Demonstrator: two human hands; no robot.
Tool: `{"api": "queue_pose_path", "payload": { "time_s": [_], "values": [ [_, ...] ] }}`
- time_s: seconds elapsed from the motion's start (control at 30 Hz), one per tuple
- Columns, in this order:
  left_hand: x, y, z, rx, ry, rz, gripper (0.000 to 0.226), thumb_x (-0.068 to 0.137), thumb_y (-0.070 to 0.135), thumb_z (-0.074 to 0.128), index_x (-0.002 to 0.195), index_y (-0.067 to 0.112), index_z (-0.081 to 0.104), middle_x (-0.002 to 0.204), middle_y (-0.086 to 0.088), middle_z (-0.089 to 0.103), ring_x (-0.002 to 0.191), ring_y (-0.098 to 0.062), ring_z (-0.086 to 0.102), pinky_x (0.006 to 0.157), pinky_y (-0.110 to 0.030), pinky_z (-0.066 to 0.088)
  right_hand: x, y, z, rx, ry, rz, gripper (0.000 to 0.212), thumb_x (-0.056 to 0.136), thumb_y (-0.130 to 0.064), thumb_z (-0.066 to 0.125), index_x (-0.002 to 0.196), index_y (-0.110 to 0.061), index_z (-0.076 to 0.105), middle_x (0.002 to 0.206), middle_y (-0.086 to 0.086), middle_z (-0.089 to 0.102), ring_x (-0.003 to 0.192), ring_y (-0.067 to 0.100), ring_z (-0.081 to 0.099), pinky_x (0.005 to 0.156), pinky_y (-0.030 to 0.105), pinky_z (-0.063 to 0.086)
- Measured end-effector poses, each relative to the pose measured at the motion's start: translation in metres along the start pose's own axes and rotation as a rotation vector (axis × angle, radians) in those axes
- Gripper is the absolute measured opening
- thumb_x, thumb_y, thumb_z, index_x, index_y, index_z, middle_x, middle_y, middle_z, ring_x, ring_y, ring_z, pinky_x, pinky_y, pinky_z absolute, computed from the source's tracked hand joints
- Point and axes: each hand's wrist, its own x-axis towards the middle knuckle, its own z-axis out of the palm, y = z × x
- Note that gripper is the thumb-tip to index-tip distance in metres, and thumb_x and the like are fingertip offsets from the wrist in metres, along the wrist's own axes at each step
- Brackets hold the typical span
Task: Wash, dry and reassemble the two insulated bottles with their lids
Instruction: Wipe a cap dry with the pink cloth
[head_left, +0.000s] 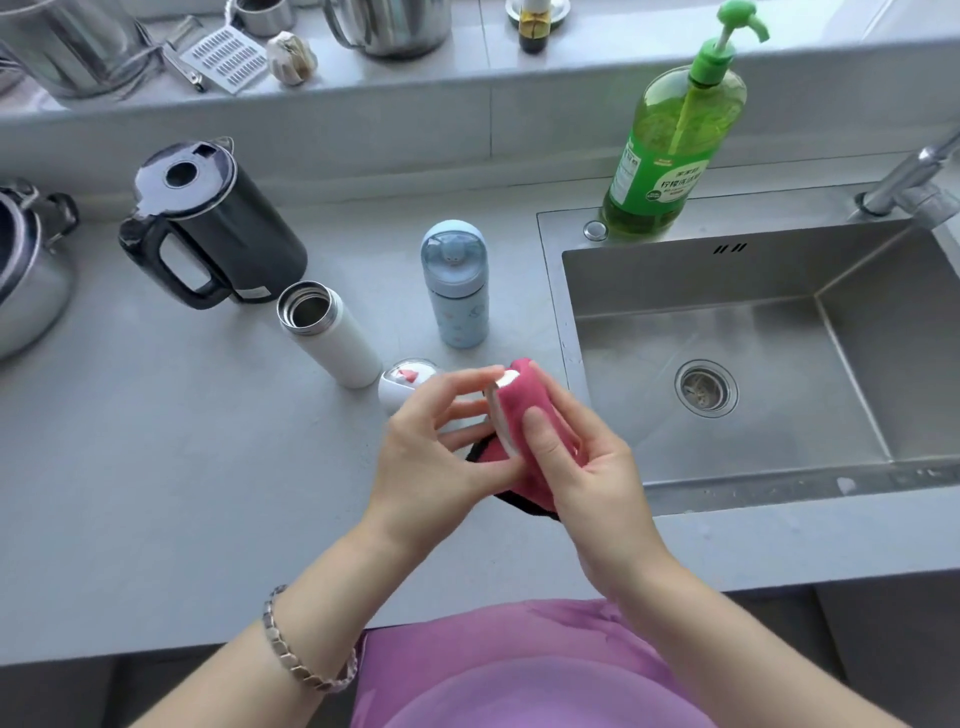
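Gripping a soft pink cloth (522, 402) around a white round part (500, 415), both hands (431, 457) (582, 467) close; the steel-mouthed white bottle (327, 332) stands open on the worktop (156, 467).

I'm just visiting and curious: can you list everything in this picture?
White bottle: 1, white, open, counter.
Blue bottle: 1, pale blue, lid on, counter.
Domed lid: 1, clear and white, beside white bottle.
Cloth: 1, pink, held around a small white part.
Kettle: 1, black, counter left.
Soap bottle: 1, green, sink rim.
Sink: 1, steel, right.
Tap: 1, steel, far right.
Steel pots, grater: back ledge.
Left hand: holds the white part.
Right hand: holds the cloth.
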Motion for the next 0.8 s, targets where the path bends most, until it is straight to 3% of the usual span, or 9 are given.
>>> {"api": "queue_pose_path", "payload": {
  "time_s": [0.1,0.2,0.27,0.33,0.47,0.57,0.7,0.8],
  "values": [
    [-0.006,-0.003,0.005,0.152,-0.043,0.183,0.06,0.054,-0.001,0.08,0.105,0.026,0.064,0.104,-0.003,0.063,0.103,-0.014,0.063,0.083,-0.019,0.052,0.007,-0.01,-0.001,-0.062,0.001,0.053,0.022,0.088,-0.04,0.05,0.101,-0.032,0.064,0.083,-0.01,0.07,0.073,0.009,0.064,0.057,0.025,0.053],
    [-0.009,-0.007,0.002,0.207,-0.041,0.28,0.057,0.056,0.011,0.082,0.109,0.021,0.062,0.108,-0.001,0.063,0.105,-0.014,0.062,0.085,-0.02,0.052,0.01,-0.014,-0.004,-0.053,-0.054,0.146,0.037,0.076,-0.056,0.05,0.095,-0.027,0.063,0.082,0.004,0.064,0.072,0.02,0.059,0.057,0.03,0.045],
    [-0.01,-0.003,0.001,0.122,0.002,0.179,0.054,0.051,0.019,0.084,0.1,0.028,0.065,0.1,0.002,0.069,0.098,-0.014,0.066,0.083,-0.021,0.053,0.01,-0.014,-0.005,-0.021,-0.071,0.186,0.044,0.076,-0.059,0.049,0.099,-0.025,0.064,0.082,0.007,0.064,0.074,0.023,0.058,0.059,0.031,0.044],
    [-0.006,0.002,0.001,-0.054,0.084,-0.018,0.058,0.044,0.013,0.091,0.094,0.028,0.065,0.091,0.0,0.072,0.086,-0.015,0.07,0.076,-0.022,0.054,0.007,-0.011,-0.004,0.043,-0.105,0.182,0.044,0.077,-0.055,0.05,0.104,-0.024,0.065,0.085,0.004,0.069,0.077,0.019,0.064,0.061,0.028,0.051],
    [0.0,0.004,-0.001,-0.17,0.162,-0.193,0.047,0.052,-0.005,0.082,0.088,0.019,0.062,0.082,0.0,0.072,0.073,-0.012,0.071,0.063,-0.019,0.054,0.001,-0.004,-0.006,0.11,-0.182,0.166,0.043,0.083,-0.039,0.051,0.123,-0.024,0.059,0.113,0.007,0.068,0.101,0.021,0.067,0.078,0.03,0.056],
    [-0.002,0.006,0.0,-0.217,0.122,-0.259,0.046,0.046,0.014,0.079,0.088,0.017,0.061,0.079,0.001,0.074,0.073,-0.011,0.07,0.064,-0.018,0.053,-0.001,-0.005,-0.012,0.104,-0.178,0.142,0.043,0.081,-0.031,0.058,0.123,-0.023,0.059,0.116,0.005,0.067,0.104,0.023,0.065,0.087,0.037,0.054],
    [-0.003,0.013,0.0,-0.285,0.044,-0.289,0.035,0.055,0.027,0.07,0.088,0.018,0.063,0.077,0.004,0.074,0.07,-0.007,0.069,0.063,-0.016,0.052,-0.004,0.001,-0.021,0.067,-0.1,-0.006,0.045,0.074,-0.032,0.068,0.118,-0.023,0.064,0.115,0.008,0.066,0.098,0.021,0.067,0.081,0.033,0.056],
    [-0.003,0.01,0.0,-0.302,-0.048,-0.306,0.04,0.062,0.023,0.082,0.097,0.022,0.062,0.083,0.006,0.074,0.075,-0.007,0.069,0.067,-0.017,0.053,-0.008,0.007,-0.022,0.086,-0.03,-0.064,0.038,0.067,-0.039,0.074,0.104,-0.029,0.072,0.114,0.011,0.064,0.088,0.025,0.069,0.072,0.033,0.057]
  ]
}}
